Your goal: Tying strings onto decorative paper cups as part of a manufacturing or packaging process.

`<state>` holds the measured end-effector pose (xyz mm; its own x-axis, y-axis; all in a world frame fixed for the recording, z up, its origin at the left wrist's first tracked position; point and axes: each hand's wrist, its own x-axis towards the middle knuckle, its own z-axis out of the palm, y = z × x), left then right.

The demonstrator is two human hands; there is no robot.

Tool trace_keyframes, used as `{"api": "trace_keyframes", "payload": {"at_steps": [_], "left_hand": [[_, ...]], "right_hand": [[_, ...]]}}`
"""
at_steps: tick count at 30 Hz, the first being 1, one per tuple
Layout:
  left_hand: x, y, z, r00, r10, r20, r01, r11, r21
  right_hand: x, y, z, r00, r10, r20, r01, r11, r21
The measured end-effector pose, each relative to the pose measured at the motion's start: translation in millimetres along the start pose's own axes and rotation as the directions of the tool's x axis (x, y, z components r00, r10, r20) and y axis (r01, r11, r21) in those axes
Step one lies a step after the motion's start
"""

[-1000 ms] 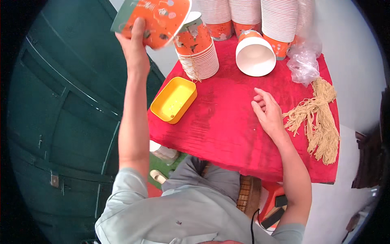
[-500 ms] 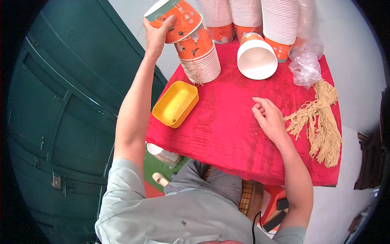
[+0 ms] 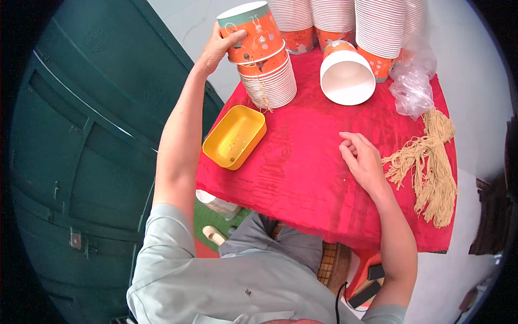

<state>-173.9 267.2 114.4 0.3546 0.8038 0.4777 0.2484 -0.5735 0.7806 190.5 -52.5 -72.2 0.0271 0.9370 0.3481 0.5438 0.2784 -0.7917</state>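
Observation:
At the far left of the table, my left hand (image 3: pixel 218 49) grips an orange paper bucket (image 3: pixel 256 35) with a green band, its thumb across the printed side. That bucket sits upside down over the top of a nested stack of buckets (image 3: pixel 270 89), whose pale rims show below. Thin tan strings (image 3: pixel 263 94) dangle down the stack's side. My right hand (image 3: pixel 362 159) rests on the red cloth (image 3: pixel 307 167) with nothing in it, fingers loosely bent and thumb apart. Beyond it another paper bucket (image 3: pixel 348 83) lies on its side, its white mouth facing me.
A yellow plastic box (image 3: pixel 234 137) with small crumbs stands front left. Tall bucket stacks (image 3: pixel 334 16) line the back. On the right are a crumpled clear plastic bag (image 3: pixel 413 89) and a bundle of tan strings (image 3: pixel 431 167). A dark green door (image 3: pixel 91 135) flanks the left.
My left hand has brought its bucket right and turned it more upright, down over the stack. My right hand has stayed on the cloth. The view has shifted slightly.

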Motion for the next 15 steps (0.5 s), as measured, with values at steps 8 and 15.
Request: {"api": "trace_keyframes", "payload": {"at_steps": [8,15], "left_hand": [[-9.1,-4.1,1.4,0.999,-0.001,0.036,0.001,1.000,0.013],[-22.0,-2.0,16.0,0.998,-0.036,0.047,0.036,0.999,-0.006]], "right_hand": [[0.9,-3.0,0.6,1.000,0.006,0.015,-0.005,1.000,-0.026],[1.8,-4.0,-0.6,0.999,0.028,0.023,-0.028,1.000,0.001]]}}
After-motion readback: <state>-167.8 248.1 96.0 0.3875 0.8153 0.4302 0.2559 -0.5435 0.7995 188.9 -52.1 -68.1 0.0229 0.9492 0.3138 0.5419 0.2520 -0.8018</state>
